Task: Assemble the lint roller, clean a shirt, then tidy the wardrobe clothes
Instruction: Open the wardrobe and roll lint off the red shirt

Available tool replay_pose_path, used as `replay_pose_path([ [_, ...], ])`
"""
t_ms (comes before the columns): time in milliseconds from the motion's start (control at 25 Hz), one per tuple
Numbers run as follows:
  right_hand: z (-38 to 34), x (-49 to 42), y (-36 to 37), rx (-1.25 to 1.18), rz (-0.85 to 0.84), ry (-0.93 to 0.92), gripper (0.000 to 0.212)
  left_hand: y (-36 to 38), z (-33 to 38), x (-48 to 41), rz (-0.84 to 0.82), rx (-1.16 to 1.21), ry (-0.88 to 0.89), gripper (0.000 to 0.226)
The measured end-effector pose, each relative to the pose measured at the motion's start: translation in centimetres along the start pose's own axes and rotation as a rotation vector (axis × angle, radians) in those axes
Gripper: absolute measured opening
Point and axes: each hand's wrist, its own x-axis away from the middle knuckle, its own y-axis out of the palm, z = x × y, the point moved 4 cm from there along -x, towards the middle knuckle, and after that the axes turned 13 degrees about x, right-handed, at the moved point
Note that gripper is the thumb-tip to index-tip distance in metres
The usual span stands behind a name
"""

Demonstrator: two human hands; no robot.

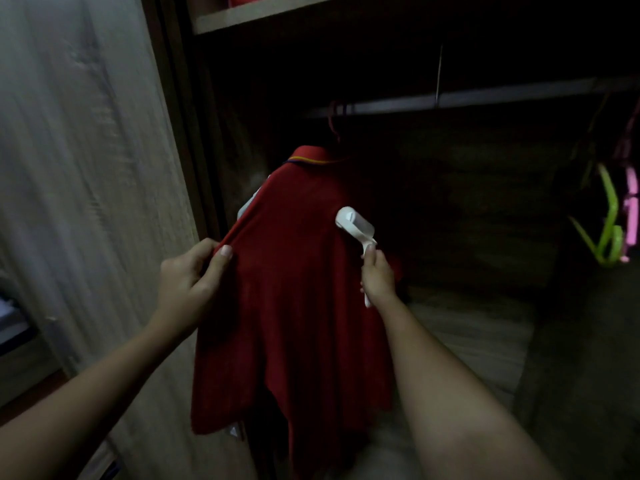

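1. Red shirt [294, 289] hangs dead centre, back toward us, on a hanger [335, 116] hooked over the rail [450, 98] up at 12 o'clock.
2. Left hand [188, 271] is in at 9 o'clock of the shirt, thumb and fingers clamped on the fabric's edge. The cloth runs taut from shoulder to grip.
3. Right hand [377, 275] is at 3 o'clock of the shirt, fingers curled tight round the white roller [355, 225] handle with the thumb laid up along it.
4. The roller head sits at 11 o'clock from that hand, at the shirt's right edge below the shoulder. It's too dark there to call contact.
5. Far out at 3 o'clock, a green hanger [609, 233] and a pink hanger [632, 209] dangle side by side, well apart from the shirt.
6. A wooden door [86, 168] fills 9 o'clock, and a shelf [259, 13] crosses 12.
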Motion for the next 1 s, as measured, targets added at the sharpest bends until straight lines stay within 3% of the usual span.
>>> replay_pose_path([
  [160, 6.9, 5.3, 4.4, 0.1, -0.15, 0.08, 0.04, 0.5, -0.4, 0.4, 0.012, 0.049, -0.025, 0.042],
  [240, 11.0, 9.4, 7.2, 0.075, -0.243, 0.173, 0.055, 0.9, -0.7, 0.6, -0.001, 0.047, -0.025, 0.045],
  [360, 12.9, 10.9, 9.0, 0.07, -0.245, 0.134, 0.093, 1.1, -0.9, 0.8, -0.011, 0.031, -0.021, 0.047],
  [520, 5.9, 4.6, 5.6, 0.073, -0.172, 0.093, 0.053, 0.7, -0.7, 0.5, -0.019, 0.029, -0.007, 0.042],
  [720, 0.6, -1.8, 0.5, 0.084, -0.017, -0.001, 0.049, -0.5, -0.5, 0.0, 0.017, 0.009, -0.003, 0.043],
  [920, 6.9, 3.4, 3.7, 0.291, -0.233, 0.024, 0.048, -1.0, -0.9, -0.2, 0.055, 0.015, -0.043, 0.032],
  [1000, 10.3, 7.7, 6.6, 0.257, -0.343, 0.089, 0.047, -1.3, -1.0, -0.3, 0.063, -0.042, -0.03, 0.026],
])
